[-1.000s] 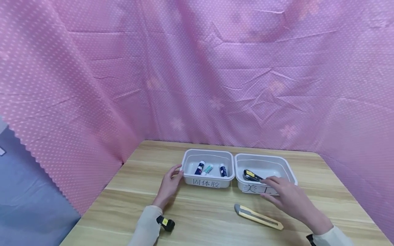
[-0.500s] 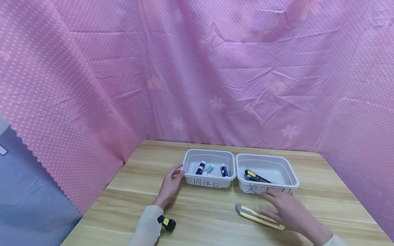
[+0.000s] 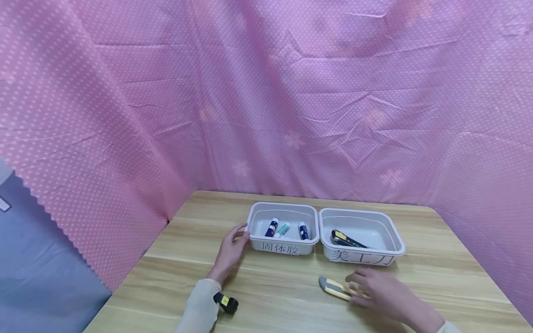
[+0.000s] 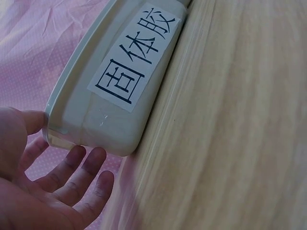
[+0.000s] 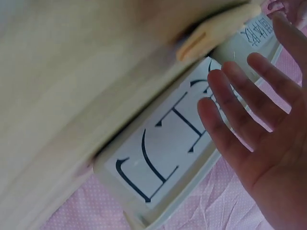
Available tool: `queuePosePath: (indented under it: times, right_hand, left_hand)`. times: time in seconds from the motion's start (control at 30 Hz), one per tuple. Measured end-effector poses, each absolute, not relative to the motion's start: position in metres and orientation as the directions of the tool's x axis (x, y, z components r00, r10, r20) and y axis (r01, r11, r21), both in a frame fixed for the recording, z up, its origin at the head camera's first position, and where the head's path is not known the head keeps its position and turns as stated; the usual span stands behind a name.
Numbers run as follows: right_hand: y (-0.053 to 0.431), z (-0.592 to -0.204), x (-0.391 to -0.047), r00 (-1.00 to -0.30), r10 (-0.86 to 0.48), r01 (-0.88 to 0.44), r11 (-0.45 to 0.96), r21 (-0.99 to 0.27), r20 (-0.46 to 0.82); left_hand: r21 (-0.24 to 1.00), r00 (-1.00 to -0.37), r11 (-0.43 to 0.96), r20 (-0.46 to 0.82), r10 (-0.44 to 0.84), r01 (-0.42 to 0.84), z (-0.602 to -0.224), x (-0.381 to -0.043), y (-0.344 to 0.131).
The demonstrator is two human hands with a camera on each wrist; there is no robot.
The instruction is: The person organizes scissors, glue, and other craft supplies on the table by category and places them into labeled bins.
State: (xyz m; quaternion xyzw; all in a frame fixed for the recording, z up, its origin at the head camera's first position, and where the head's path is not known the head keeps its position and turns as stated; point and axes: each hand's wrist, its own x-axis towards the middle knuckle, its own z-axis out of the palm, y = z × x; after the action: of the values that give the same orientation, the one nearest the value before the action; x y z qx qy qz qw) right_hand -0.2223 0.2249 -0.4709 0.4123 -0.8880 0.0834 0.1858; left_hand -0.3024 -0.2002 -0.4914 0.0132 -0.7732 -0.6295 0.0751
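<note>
A yellow and grey utility knife point(image 3: 333, 287) lies on the wooden table, its near end hidden under my right hand point(image 3: 381, 291). The fingers of that hand are extended above it; in the right wrist view they spread apart from the knife point(image 5: 216, 33). My left hand point(image 3: 229, 252) touches the near left corner of a white bin point(image 3: 255, 244) with relaxed fingers. In the left wrist view, thumb and fingers meet the bin's rim and end wall. Inside this bin are two dark blue glue sticks point(image 3: 272, 227) and a green one point(image 3: 283, 229).
A second white labelled bin point(image 3: 393, 231) stands right beside the first, holding a black and yellow utility knife point(image 3: 343, 237) and part of another dark one. Pink dotted cloth point(image 3: 291, 115) hangs behind the table point(image 3: 275, 296).
My right hand has drawn back from the right bin's front rim, down towards the near side, to the yellow utility knife. My left hand has stayed at the left bin.
</note>
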Motion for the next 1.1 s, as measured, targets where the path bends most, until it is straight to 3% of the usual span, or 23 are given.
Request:
queuePosePath:
  times: [0.53,1.1]
  right_hand:
    - [0.2201,-0.4726,-0.2189,-0.699,-0.692,-0.714,0.684,-0.149,0.181]
    - [0.2155,-0.4733,-0.2184,-0.648,-0.733,-0.759,0.645,-0.089,0.206]
  left_hand:
    - [0.972,-0.989,0.227,0.095,-0.111,0.068,-0.4894,-0.3019,-0.1995]
    - [0.974,-0.989,0.215,0.100,-0.111,0.074,-0.4903,-0.3006,-0.1993]
